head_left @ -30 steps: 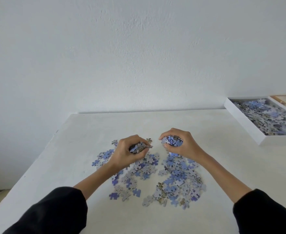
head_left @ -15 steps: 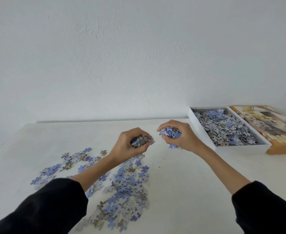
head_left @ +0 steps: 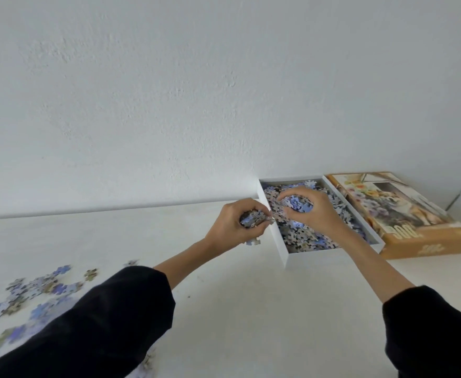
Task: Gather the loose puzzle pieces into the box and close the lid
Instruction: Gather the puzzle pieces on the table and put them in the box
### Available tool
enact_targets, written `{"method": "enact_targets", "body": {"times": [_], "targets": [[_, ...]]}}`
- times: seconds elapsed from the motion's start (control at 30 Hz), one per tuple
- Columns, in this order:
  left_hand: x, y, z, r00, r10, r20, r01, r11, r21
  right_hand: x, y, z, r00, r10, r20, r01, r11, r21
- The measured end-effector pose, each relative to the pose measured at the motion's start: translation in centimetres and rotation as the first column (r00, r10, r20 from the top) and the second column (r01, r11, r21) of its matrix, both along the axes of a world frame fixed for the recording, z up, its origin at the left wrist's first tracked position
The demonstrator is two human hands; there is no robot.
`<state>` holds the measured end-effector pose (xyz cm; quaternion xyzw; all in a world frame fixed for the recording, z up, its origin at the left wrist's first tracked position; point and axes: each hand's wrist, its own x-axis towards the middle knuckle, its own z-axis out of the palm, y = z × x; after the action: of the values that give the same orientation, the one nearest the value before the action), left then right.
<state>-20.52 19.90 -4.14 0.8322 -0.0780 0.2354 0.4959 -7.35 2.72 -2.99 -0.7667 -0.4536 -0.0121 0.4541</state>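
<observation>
Head view, sole view.

Change since a second ago: both hands, then closing on pieces over the heap at mid-table, have carried their loads to the right. Half a second ago they were short of the box; now the right one is over it. Meaning, as a judgement: one carry is at the drop stage, and more carries remain.

Right hand (head_left: 309, 211): over the box interior, fingers curled around a clump of blue and grey pieces, grip loosening or not cannot be told.

Left hand (head_left: 233, 226): just outside the box's near-left wall, clenched on a handful of pieces (head_left: 253, 221). One stray piece (head_left: 253, 242) shows below the hand, falling or lying on the table; cannot tell which.

Box (head_left: 281, 248): white, open, shallow, at the table's far right against the wall. Long axis runs from the near edge away toward the wall, slanting slightly leftward with distance. Already well filled with pieces.

Lid (head_left: 403, 216): printed picture face up, orange rim, touching or just beside the box's right wall, long axis parallel to the box. Not yet on.

Loose pieces (head_left: 33, 293): a scatter at the lower left of the table (head_left: 237, 309), blurred, well apart from the box; partly hidden by the left sleeve (head_left: 101, 323).

Task state, judged: gathering partly done; the scatter must be cleared before the lid goes on.
</observation>
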Motion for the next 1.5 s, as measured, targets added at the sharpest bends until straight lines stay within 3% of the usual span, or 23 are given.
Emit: {"method": "enact_targets", "body": {"times": [0.53,0.77,0.97,1.03,1.13,1.2,1.3,1.4,1.5], "targets": [[10.8,-7.5,-1.7,1.000,0.012,-0.019,-0.010,0.995,0.102,7.6,-5.2,-3.4,0.972,-0.214,0.100,0.219,0.975,-0.046],[11.4,-7.3,-2.8,1.000,0.005,-0.023,0.001,0.962,0.271,8.2,-5.2,-4.6,0.910,-0.347,0.226,0.362,0.932,-0.026],[10.2,-7.0,-2.8,0.994,0.102,0.025,-0.104,0.915,0.390,8.4,-5.1,-4.9,0.928,-0.348,0.134,0.351,0.936,0.001],[9.8,-7.0,-3.2,0.991,0.123,-0.058,-0.080,0.873,0.481,8.5,-5.1,-5.1,0.940,-0.329,0.087,0.337,0.937,-0.097],[9.4,-6.9,-4.2,0.948,0.188,-0.257,0.056,0.696,0.716,8.5,-4.9,-5.3,0.955,-0.287,0.081,0.298,0.919,-0.259],[9.5,-6.6,-4.4,0.929,0.228,-0.292,0.101,0.603,0.791,8.5,-4.7,-5.3,0.951,-0.285,0.123,0.309,0.899,-0.309],[9.9,-6.4,-3.9,0.916,0.290,-0.277,0.079,0.546,0.834,8.2,-4.7,-5.4,0.944,-0.318,0.090,0.328,0.873,-0.361],[9.7,-6.3,-3.7,0.932,0.305,-0.196,-0.041,0.626,0.778,8.4,-4.8,-5.4,0.939,-0.305,0.157,0.341,0.881,-0.329],[8.7,-6.4,-3.4,0.981,0.181,-0.069,-0.083,0.714,0.696,8.6,-5.0,-5.3,0.914,-0.341,0.220,0.386,0.898,-0.211]]}}
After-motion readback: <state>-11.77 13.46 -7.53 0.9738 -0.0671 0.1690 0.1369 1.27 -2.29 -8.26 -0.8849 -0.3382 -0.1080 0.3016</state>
